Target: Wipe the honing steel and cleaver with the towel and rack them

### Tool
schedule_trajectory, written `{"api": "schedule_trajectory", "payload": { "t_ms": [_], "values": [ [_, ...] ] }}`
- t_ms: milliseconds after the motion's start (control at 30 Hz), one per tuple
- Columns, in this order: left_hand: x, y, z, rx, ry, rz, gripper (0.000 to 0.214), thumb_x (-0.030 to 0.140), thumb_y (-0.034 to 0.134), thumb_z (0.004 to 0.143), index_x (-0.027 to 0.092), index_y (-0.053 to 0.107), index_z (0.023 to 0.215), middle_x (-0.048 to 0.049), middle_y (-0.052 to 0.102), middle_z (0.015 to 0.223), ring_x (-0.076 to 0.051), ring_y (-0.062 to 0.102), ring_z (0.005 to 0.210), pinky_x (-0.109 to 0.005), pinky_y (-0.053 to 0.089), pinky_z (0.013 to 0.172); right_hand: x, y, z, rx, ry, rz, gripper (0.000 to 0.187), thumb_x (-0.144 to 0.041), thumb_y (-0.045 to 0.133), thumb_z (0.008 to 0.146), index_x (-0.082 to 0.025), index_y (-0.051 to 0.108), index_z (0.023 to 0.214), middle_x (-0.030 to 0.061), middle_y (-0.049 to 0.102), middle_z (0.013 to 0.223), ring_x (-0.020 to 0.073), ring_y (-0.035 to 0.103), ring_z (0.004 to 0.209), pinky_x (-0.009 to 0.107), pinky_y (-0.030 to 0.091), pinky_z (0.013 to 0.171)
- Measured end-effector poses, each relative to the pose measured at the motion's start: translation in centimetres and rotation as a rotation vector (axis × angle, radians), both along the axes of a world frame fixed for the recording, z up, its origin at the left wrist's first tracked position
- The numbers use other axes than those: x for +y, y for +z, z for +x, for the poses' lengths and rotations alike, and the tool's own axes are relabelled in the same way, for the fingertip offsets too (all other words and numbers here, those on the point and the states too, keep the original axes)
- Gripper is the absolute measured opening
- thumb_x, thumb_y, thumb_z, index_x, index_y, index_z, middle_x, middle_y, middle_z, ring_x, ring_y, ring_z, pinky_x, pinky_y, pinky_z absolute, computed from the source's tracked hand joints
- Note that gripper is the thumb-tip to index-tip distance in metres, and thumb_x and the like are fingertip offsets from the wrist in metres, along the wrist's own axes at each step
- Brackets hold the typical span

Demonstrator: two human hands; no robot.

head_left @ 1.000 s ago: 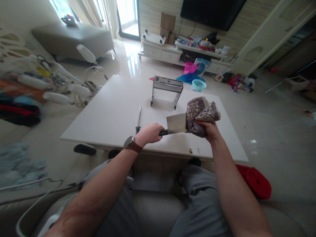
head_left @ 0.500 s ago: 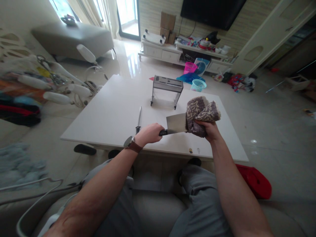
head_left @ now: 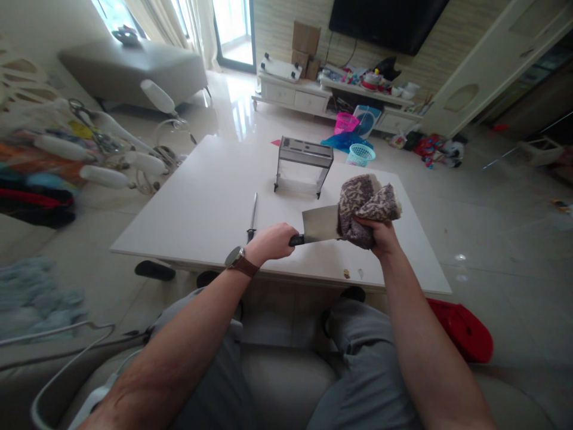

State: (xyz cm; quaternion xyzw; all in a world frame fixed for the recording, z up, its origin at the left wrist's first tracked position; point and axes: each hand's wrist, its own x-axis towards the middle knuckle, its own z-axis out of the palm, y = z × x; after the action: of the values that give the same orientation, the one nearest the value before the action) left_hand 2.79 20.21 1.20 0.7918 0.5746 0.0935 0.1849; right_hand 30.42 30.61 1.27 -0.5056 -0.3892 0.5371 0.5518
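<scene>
My left hand (head_left: pixel 271 241) is closed around the dark handle of a broad steel cleaver (head_left: pixel 319 224), held level above the white table (head_left: pixel 210 203). A brown patterned cloth (head_left: pixel 363 206) is bunched in my right hand (head_left: pixel 376 235) and folded over the far end of the blade. A thin sharpening steel (head_left: pixel 252 219) with a black handle lies on the table just left of my left hand. A metal knife rack (head_left: pixel 303 164) stands farther back near the middle of the table.
A red object (head_left: pixel 463 330) lies on the floor by my right knee. Cluttered tools and white bottles (head_left: pixel 101 161) spread over the floor at left. Pink (head_left: pixel 345 122) and teal baskets (head_left: pixel 360 154) sit behind the table, before a low TV cabinet (head_left: pixel 308 95).
</scene>
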Motion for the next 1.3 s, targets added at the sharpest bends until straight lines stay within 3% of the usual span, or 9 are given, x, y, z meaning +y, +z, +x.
{"api": "schedule_trajectory", "payload": {
  "t_ms": [267,467,633,800,933,1167,1300],
  "values": [
    [-0.1,-0.1,1.0,-0.066,0.045,0.045,0.022,0.010,0.053,0.077,0.019,0.073,0.079,-0.0136,0.077,0.087,-0.025,0.071,0.081,-0.033,0.041,0.066,0.9,0.0,-0.8,0.325,-0.145,0.088,0.037,-0.024,0.093,0.056,-0.021,0.077,0.089,-0.0004,0.082,0.095,0.0185,0.077,0.092,0.034,0.066,0.090],
    [-0.1,0.1,4.2,-0.228,0.196,0.066,0.021,0.012,0.051,0.084,0.017,0.072,0.082,-0.0146,0.078,0.090,-0.023,0.071,0.084,-0.032,0.044,0.070,-1.0,0.7,-3.4,0.497,-0.048,0.035,0.033,-0.031,0.089,0.069,-0.023,0.077,0.099,-0.0020,0.083,0.100,0.0157,0.078,0.093,0.029,0.067,0.084],
    [-0.2,-0.5,6.3,-0.309,0.222,0.053,0.023,0.011,0.052,0.082,0.016,0.074,0.087,-0.0158,0.079,0.094,-0.025,0.072,0.088,-0.031,0.046,0.072,-3.5,-0.1,-7.0,0.465,0.034,-0.039,0.034,-0.020,0.091,0.063,-0.020,0.077,0.094,-0.0010,0.083,0.097,0.0162,0.078,0.088,0.030,0.067,0.085],
    [-0.1,-1.0,6.6,-0.388,0.222,0.039,0.025,0.012,0.053,0.082,0.015,0.076,0.092,-0.0161,0.079,0.096,-0.024,0.073,0.089,-0.030,0.047,0.072,-4.4,-1.2,-8.8,0.403,-0.048,-0.082,0.032,-0.011,0.091,0.054,-0.017,0.076,0.082,-0.0011,0.082,0.083,0.0173,0.077,0.077,0.029,0.067,0.075],
    [-0.1,-0.6,6.4,-0.348,0.199,0.035,0.024,0.013,0.052,0.084,0.015,0.075,0.089,-0.0160,0.079,0.093,-0.024,0.073,0.085,-0.031,0.046,0.071,-3.3,-1.1,-7.8,0.418,-0.062,-0.081,0.029,-0.012,0.088,0.057,-0.017,0.075,0.083,-0.0008,0.082,0.082,0.0149,0.075,0.073,0.026,0.066,0.070],
    [-0.6,-0.3,6.4,-0.226,0.159,0.028,0.021,0.016,0.053,0.086,0.019,0.073,0.089,-0.0150,0.078,0.096,-0.026,0.073,0.087,-0.032,0.046,0.068,-0.3,0.4,-2.9,0.486,-0.076,-0.019,0.019,-0.016,0.082,0.073,-0.017,0.075,0.091,-0.0003,0.083,0.088,0.0152,0.078,0.078,0.029,0.067,0.078],
    [-0.5,-0.5,6.6,-0.203,0.183,0.030,0.022,0.014,0.053,0.086,0.018,0.074,0.092,-0.0152,0.078,0.099,-0.027,0.074,0.091,-0.034,0.051,0.076,-1.9,0.0,-4.3,0.463,-0.077,-0.024,0.027,-0.018,0.086,0.069,-0.017,0.076,0.094,-0.0011,0.083,0.091,0.0133,0.077,0.079,0.025,0.066,0.076]
  ]
}}
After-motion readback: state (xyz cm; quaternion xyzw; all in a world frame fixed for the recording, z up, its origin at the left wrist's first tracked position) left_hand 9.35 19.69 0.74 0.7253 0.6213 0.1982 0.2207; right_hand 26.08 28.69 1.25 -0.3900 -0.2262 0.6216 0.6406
